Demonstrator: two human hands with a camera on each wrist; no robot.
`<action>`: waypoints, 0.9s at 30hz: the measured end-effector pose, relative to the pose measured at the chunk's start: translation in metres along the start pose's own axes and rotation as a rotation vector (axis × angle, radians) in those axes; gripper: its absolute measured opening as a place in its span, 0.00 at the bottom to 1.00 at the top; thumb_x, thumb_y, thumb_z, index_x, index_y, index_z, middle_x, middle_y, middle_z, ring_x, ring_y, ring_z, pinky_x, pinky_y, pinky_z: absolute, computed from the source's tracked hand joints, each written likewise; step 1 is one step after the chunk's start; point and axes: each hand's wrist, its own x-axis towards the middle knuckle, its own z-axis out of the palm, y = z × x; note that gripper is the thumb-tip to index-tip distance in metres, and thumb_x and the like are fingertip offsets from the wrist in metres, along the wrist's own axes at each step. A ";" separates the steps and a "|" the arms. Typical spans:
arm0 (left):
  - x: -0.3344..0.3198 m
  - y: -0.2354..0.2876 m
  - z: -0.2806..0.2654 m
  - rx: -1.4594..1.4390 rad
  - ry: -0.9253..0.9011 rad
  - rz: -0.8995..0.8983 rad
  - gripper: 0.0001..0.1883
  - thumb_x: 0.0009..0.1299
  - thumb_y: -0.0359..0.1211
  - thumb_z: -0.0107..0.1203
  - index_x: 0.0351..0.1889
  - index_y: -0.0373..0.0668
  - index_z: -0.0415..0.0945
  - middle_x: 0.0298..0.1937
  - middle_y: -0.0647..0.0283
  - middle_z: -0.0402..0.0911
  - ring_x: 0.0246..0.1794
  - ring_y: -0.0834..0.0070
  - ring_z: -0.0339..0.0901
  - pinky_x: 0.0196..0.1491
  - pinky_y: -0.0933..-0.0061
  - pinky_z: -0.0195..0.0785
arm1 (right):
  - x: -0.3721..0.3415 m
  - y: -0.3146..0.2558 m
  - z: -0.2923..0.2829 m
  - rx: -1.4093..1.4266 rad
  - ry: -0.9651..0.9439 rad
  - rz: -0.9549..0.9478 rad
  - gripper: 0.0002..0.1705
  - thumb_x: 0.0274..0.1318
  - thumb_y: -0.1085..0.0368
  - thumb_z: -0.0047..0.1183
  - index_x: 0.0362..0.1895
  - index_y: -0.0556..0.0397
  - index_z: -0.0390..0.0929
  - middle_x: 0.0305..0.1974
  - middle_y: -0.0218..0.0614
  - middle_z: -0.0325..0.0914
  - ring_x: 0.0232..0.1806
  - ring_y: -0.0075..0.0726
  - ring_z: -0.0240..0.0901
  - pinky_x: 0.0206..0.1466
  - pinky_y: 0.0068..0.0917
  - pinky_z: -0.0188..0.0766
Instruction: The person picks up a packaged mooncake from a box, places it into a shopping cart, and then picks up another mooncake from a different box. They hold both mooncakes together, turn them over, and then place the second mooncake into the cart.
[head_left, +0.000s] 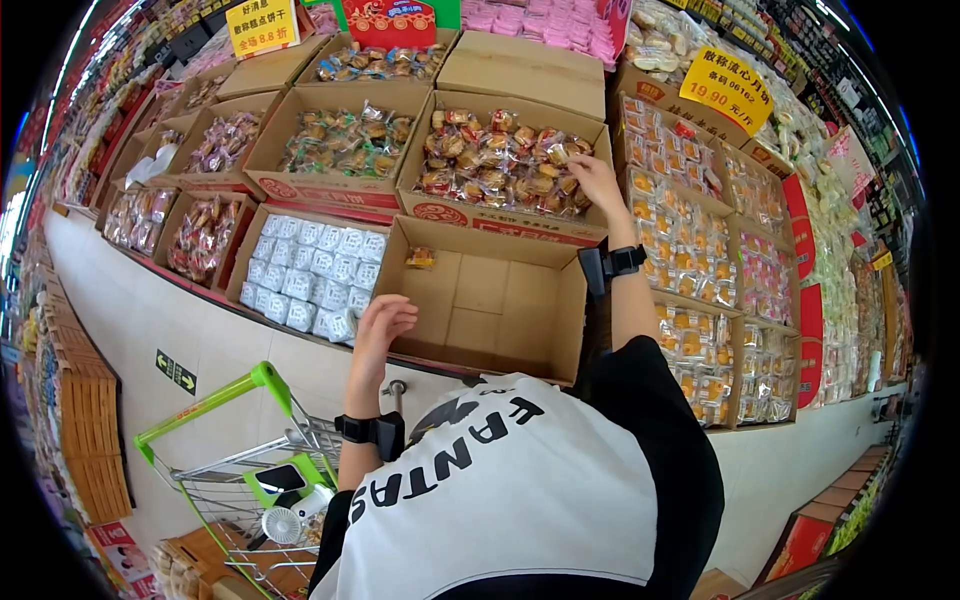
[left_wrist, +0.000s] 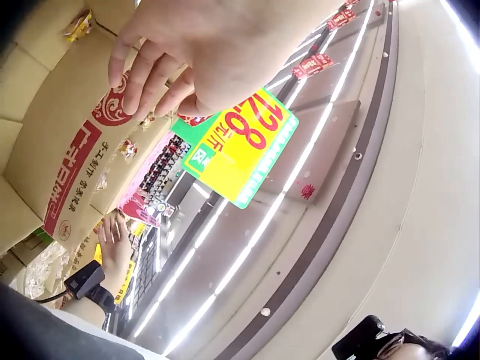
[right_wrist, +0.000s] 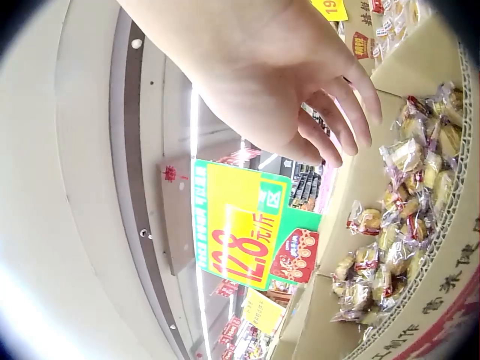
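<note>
My right hand (head_left: 597,185) reaches over the right side of a carton (head_left: 423,203) of wrapped pastries (head_left: 500,155). In the right wrist view its fingers (right_wrist: 341,112) are slightly bent with nothing between them, apart from the pastries (right_wrist: 409,202). My left hand (head_left: 380,325) hovers by the left wall of a nearer carton (head_left: 500,290), which holds one small wrapped pastry (head_left: 420,258) in its far left corner. In the left wrist view, the fingers of my left hand (left_wrist: 187,56) hang loosely bent and hold nothing.
White-wrapped packs (head_left: 315,265) fill the carton on the left. Trays of clear-wrapped cakes (head_left: 690,240) stand on the right. A shopping cart (head_left: 265,480) with a phone (head_left: 281,479) and a small fan (head_left: 282,524) is at the lower left. Price signs (head_left: 727,88) stand over the display.
</note>
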 end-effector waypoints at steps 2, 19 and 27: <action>0.006 -0.001 0.001 0.004 -0.005 -0.019 0.10 0.66 0.32 0.40 0.40 0.39 0.69 0.35 0.62 0.75 0.35 0.78 0.72 0.41 0.81 0.64 | 0.004 0.002 0.009 -0.068 -0.055 -0.001 0.15 0.50 0.61 0.46 0.39 0.55 0.75 0.34 0.39 0.76 0.37 0.35 0.72 0.40 0.26 0.66; 0.026 -0.008 -0.004 0.039 0.040 -0.129 0.10 0.66 0.32 0.39 0.40 0.40 0.69 0.35 0.62 0.75 0.35 0.78 0.72 0.41 0.78 0.65 | 0.064 0.033 0.089 -0.603 -0.540 0.022 0.29 0.39 0.53 0.54 0.50 0.46 0.70 0.44 0.44 0.72 0.44 0.45 0.68 0.47 0.35 0.65; 0.028 -0.011 -0.005 0.019 0.039 -0.150 0.10 0.67 0.31 0.38 0.40 0.40 0.68 0.35 0.61 0.75 0.36 0.78 0.71 0.42 0.78 0.65 | 0.090 0.053 0.105 -0.665 -0.834 0.114 0.31 0.40 0.56 0.53 0.54 0.41 0.66 0.53 0.44 0.63 0.49 0.49 0.64 0.47 0.36 0.66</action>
